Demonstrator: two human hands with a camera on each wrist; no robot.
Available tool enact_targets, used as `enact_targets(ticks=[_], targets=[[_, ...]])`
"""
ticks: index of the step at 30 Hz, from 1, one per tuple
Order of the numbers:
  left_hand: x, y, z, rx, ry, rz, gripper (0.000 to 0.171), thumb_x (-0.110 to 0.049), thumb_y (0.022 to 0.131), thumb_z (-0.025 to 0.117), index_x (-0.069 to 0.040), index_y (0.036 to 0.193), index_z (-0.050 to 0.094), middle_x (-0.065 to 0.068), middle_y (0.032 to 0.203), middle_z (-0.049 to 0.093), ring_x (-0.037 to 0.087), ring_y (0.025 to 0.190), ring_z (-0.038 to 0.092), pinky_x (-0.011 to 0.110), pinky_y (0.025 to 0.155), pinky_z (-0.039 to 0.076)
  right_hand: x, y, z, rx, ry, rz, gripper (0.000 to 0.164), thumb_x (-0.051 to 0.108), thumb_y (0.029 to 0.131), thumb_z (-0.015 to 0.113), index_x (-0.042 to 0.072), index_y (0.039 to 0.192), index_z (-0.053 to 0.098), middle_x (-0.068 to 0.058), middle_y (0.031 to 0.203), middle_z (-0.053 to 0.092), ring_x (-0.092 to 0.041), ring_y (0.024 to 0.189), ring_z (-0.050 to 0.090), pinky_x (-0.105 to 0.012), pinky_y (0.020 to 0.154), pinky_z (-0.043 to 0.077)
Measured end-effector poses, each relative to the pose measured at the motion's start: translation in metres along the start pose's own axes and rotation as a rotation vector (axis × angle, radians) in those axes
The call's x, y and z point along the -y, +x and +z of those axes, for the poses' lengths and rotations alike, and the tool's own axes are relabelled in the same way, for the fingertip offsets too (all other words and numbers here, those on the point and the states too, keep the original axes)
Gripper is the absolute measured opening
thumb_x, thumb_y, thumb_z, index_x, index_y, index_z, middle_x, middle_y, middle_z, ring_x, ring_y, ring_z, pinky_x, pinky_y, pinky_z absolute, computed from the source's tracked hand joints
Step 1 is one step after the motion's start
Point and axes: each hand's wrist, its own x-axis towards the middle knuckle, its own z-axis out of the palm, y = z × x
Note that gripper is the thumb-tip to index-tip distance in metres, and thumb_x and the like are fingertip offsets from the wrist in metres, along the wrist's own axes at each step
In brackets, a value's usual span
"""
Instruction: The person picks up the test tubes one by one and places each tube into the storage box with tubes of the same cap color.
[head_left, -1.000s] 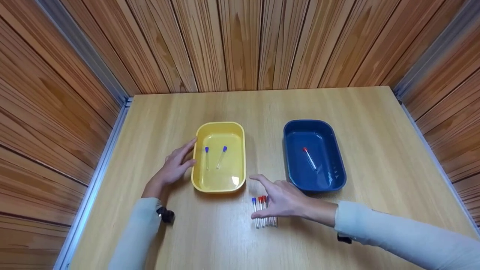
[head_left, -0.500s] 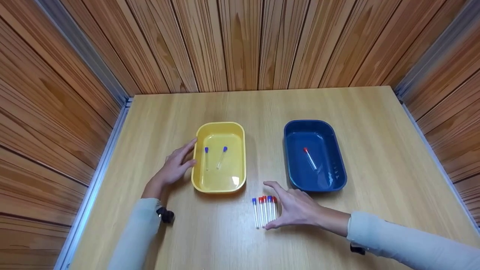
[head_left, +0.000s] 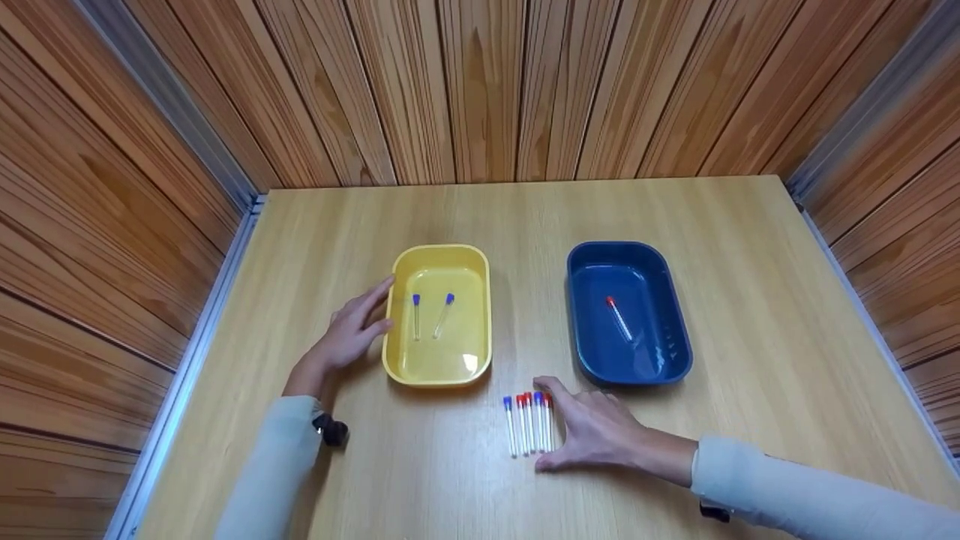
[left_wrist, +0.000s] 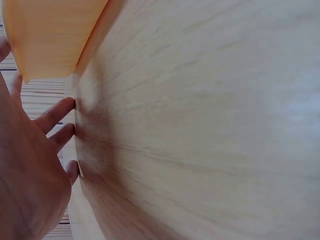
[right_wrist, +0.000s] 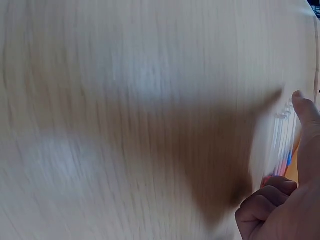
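Touching yellow oblong plastic tray with spread, empty left grip; flanking red-/blue-capped clear tubes with wide, empty right grip.

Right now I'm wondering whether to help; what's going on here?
A person's left hand touches the yellow tray, which holds two blue-capped tubes. Their right hand, holding nothing, is spread at one end of a row of red- and blue-capped tubes. The blue tray holds one red-capped tube.

Shiny plastic on wood
My yellow tray and blue tray are glossy plastic, the tubes clear and shiny, the table smooth wood, my sleeves matt cloth.
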Motion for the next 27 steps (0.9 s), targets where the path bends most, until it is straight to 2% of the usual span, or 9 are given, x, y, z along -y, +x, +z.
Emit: enact_targets(ticks=[6,11,18,27], targets=[[0.0008,0.0003,0.0002,-0.013,0.011,0.018,0.077,-0.04,0.115,0.06,-0.03,0.182,0.023,0.007,0.189,0.03,0.045,0.174,0.026,0.077,0.134,0.013,0.0022,-0.0005,0.0049,-0.034,-0.043,-0.007,0.114,0.075,0.073,0.095,0.017,0.16,0.05,0.014,0.065,0.043,-0.003,0.056,0.034,-0.024,0.053,0.025],[0.001,0.0004,0.0006,-0.023,0.032,0.03,0.077,-0.037,0.114,0.062,-0.026,0.181,0.025,0.011,0.187,0.034,0.049,0.172,0.03,0.077,0.132,0.017,0.0027,0.0022,0.0066,-0.01,-0.034,0.013,0.105,0.072,0.077,0.094,0.017,0.156,0.052,0.012,0.066,0.048,-0.005,0.056,0.038,-0.025,0.052,0.026],[-0.0005,-0.0008,0.0005,-0.01,0.002,0.004,0.077,-0.039,0.115,0.06,-0.03,0.182,0.022,0.009,0.189,0.03,0.047,0.174,0.025,0.077,0.133,0.013,0.0042,0.0017,0.0056,0.008,0.004,0.015,0.093,0.069,0.082,0.092,0.019,0.152,0.054,0.012,0.069,0.052,-0.006,0.057,0.043,-0.025,0.053,0.028],[0.0001,-0.0012,0.0007,0.003,-0.017,-0.014,0.077,-0.041,0.116,0.058,-0.034,0.182,0.019,0.004,0.191,0.026,0.044,0.176,0.021,0.075,0.136,0.009,0.0027,0.0031,0.0053,0.028,0.014,0.023,0.095,0.071,0.083,0.09,0.019,0.153,0.054,0.011,0.069,0.053,-0.006,0.057,0.044,-0.024,0.054,0.029]])
